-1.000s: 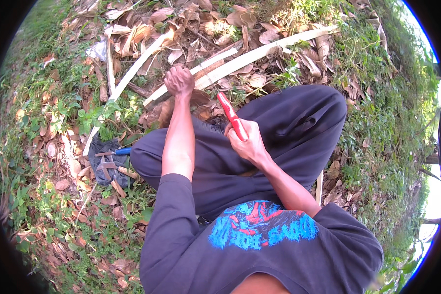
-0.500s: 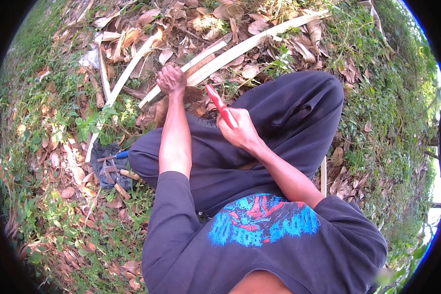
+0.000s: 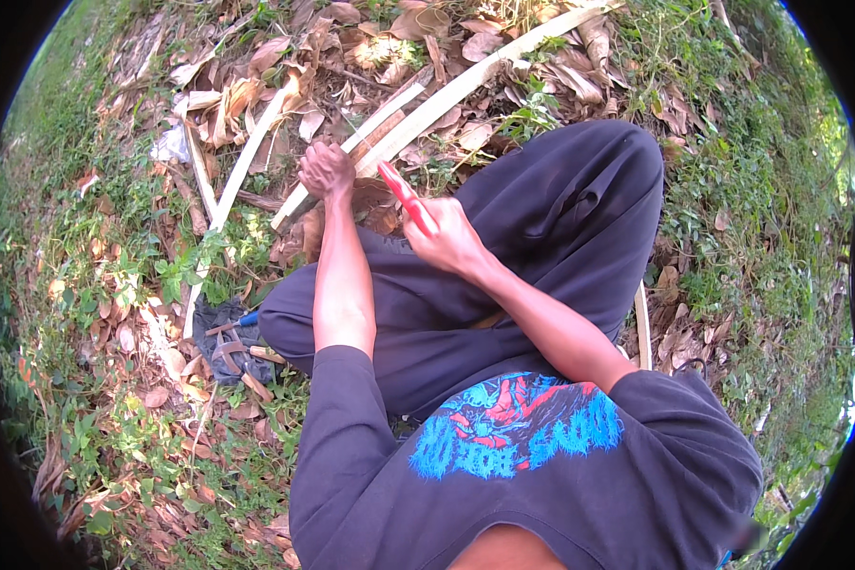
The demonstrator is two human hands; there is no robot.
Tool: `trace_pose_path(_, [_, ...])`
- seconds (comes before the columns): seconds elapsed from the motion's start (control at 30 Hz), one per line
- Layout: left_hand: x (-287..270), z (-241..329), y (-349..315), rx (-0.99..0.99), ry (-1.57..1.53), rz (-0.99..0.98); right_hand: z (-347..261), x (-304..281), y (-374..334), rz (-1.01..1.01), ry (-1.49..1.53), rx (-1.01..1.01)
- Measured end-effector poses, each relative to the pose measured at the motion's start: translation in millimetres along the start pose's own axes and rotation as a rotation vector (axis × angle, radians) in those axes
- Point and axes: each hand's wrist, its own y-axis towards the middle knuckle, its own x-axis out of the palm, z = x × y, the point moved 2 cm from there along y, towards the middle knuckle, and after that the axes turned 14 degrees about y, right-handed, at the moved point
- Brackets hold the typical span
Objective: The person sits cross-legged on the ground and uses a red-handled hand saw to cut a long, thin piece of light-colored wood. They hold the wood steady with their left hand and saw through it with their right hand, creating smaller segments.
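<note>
My left hand [image 3: 327, 171] is clenched beside and over a pale wooden strip [image 3: 293, 207] that slants away from my shin. Its fingers look wrapped round the strip, though the grip itself is partly hidden. My right hand [image 3: 441, 234] is closed round a red-handled tool [image 3: 406, 197], whose front end points at the wood just right of my left hand. What kind of tool it is, I cannot make out. A long pale wooden strip [image 3: 484, 71] reaches to the far right, and a short brown piece of wood [image 3: 378, 133] lies between the two strips.
My crossed legs in dark trousers [image 3: 579, 209] lie close below the wood. Left of my knee, a tool with a blue handle [image 3: 248, 319] and other tools rest on dark cloth [image 3: 220, 344]. More pale strips [image 3: 249, 150] and clear plastic [image 3: 170, 145] lie among dry leaves.
The red-handled tool and my right hand have moved slightly forward and left, nearer the wood. My left hand stays clenched by the strip. The whole view has shifted a little.
</note>
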Motion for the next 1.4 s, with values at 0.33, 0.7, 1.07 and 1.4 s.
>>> trace_pose_path(0.33, [13,0,4,-0.014,-0.007,0.040,-8,-11,-38,-0.042,0.060,-0.031])
trace_pose_path(0.7, [7,-4,1,-0.005,-0.037,-0.005,6,0,0,0.004,0.044,0.087])
trace_pose_path(1.07, [2,-6,1,-0.076,-0.121,0.055,11,7,30,-0.042,0.137,0.159])
trace_pose_path(1.4, [7,-4,-4,-0.085,-0.122,-0.013,-6,4,1,-0.047,0.195,0.205])
